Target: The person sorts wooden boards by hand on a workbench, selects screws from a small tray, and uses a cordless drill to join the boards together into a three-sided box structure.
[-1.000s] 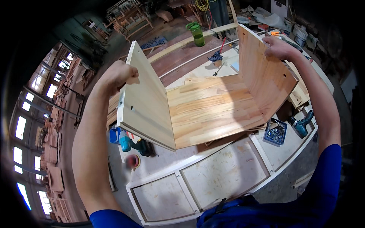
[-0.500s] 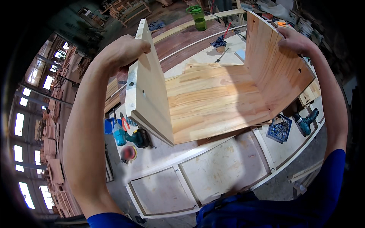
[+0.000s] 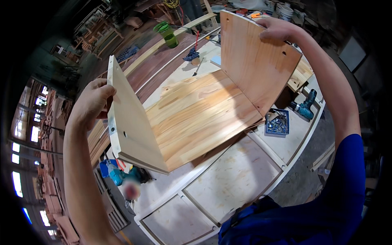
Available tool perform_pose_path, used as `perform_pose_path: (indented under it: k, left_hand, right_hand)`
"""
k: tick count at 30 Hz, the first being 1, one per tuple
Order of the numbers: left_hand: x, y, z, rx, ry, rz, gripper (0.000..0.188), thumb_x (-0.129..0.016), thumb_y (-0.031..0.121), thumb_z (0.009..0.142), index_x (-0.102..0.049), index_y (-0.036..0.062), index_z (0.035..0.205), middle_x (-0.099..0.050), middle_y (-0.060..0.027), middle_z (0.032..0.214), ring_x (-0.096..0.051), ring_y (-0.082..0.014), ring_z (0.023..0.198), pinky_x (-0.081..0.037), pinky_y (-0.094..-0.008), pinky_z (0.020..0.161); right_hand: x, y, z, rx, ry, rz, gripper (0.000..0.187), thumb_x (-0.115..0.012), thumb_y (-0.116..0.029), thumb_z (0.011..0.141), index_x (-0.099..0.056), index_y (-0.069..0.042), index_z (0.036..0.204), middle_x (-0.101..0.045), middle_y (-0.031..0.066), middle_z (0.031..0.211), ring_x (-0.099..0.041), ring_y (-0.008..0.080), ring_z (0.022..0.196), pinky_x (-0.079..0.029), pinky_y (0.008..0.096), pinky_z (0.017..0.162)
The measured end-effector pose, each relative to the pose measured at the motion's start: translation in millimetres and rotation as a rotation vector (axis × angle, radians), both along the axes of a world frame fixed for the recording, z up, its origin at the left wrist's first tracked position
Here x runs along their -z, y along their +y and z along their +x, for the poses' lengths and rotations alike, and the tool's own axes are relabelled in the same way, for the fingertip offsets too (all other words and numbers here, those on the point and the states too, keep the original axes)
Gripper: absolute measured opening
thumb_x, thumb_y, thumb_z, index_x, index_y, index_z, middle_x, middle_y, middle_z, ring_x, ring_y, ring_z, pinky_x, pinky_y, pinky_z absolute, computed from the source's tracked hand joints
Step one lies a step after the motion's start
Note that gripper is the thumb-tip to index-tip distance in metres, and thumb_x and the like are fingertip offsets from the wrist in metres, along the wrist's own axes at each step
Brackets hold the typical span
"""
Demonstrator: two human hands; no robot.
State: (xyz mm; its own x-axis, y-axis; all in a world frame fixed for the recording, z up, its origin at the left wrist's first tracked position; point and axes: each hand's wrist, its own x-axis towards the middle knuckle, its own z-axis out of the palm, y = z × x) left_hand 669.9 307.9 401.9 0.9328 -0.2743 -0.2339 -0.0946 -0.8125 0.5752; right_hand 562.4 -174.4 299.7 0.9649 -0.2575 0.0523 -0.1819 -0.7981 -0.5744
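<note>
A three-sided wooden cabinet frame lies on the workbench: a flat bottom panel (image 3: 196, 118) between two upright side panels. My left hand (image 3: 94, 98) grips the top edge of the left side panel (image 3: 132, 118), thumb against its inner face. Over the top edge of the right side panel (image 3: 253, 61), my right hand (image 3: 277, 30) is closed, fingers on the inner face. Both side panels have small round holes near their corners. They stand on the bottom panel's two ends and lean slightly outward.
A teal drill (image 3: 117, 173) lies left of the frame. At the right are a blue box of screws (image 3: 277, 121) and another drill (image 3: 305, 105). Behind stand a green bottle (image 3: 166, 34) and a dark blue striped bundle (image 3: 191, 54). The workbench (image 3: 228, 175) has a framed edge.
The view has turned, so the frame appears tilted and shifted left. My left hand sits lower in the picture. Both hands keep their hold on the side panels.
</note>
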Motion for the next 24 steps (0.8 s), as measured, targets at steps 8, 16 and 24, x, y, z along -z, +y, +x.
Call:
perform_pose_path:
  k: [8, 16, 24]
  left_hand:
    - [11.8, -7.0, -8.1, -0.005, -0.055, -0.141, 0.043, -0.058, 0.032, 0.088, -0.057, 0.0021, 0.119, -0.056, -0.0006, 0.085, -0.053, -0.0098, 0.071, -0.046, -0.0321, 0.065]
    - [21.9, 14.7, 8.6, 0.031, 0.001, -0.303, 0.048, -0.061, 0.044, 0.091, -0.06, 0.007, 0.121, -0.062, -0.0007, 0.101, -0.057, -0.0084, 0.086, -0.044, -0.0305, 0.077]
    - [36.1, 20.6, 3.2, 0.02, 0.112, -0.615, 0.048, -0.048, 0.038, 0.102, -0.055, -0.0007, 0.13, -0.063, -0.0069, 0.119, -0.057, -0.0161, 0.111, -0.041, -0.0313, 0.1]
  right_hand:
    - [0.0, -4.7, -5.8, 0.057, 0.014, -0.201, 0.024, -0.061, -0.022, 0.078, -0.059, 0.001, 0.086, -0.056, 0.007, 0.072, -0.051, 0.0159, 0.067, -0.042, 0.0352, 0.062]
    - [2.4, -16.0, -25.2, 0.054, 0.077, -0.21, 0.049, -0.059, -0.034, 0.092, -0.057, -0.001, 0.129, -0.062, 0.0119, 0.118, -0.061, 0.0195, 0.104, -0.049, 0.0338, 0.093]
    - [-5.8, -12.0, -59.4, 0.055, 0.044, 0.198, 0.021, -0.059, -0.025, 0.09, -0.063, -0.004, 0.091, -0.063, 0.006, 0.076, -0.057, 0.0161, 0.064, -0.046, 0.034, 0.055]
